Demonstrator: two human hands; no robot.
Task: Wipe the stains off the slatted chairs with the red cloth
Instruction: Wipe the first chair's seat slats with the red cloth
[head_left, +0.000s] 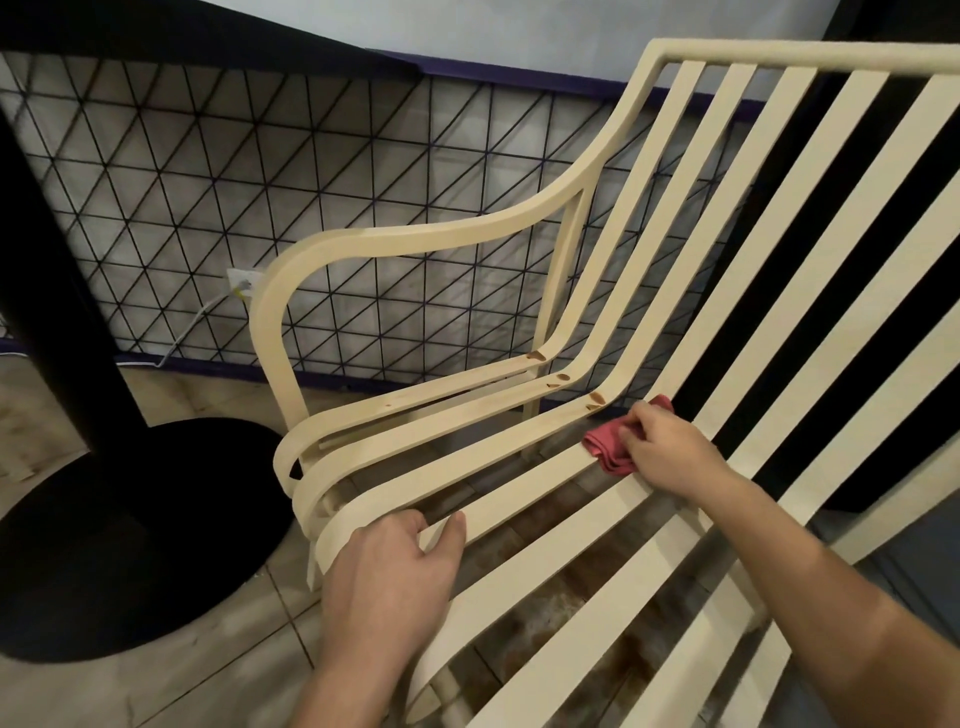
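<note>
Red cloth (605, 449) looks soft, limp; right hand (670, 452) clutches it bunched, centre-right; left hand (389, 577) grips seat slat (519, 491), steadying rigid chair (415, 239).

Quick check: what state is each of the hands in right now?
Left hand: grips the front end of a seat slat.
Right hand: holds the red cloth.

Café-like patio: pedestal table base (130, 545), wire-grid fence (311, 171), tiled floor (218, 670)
</note>
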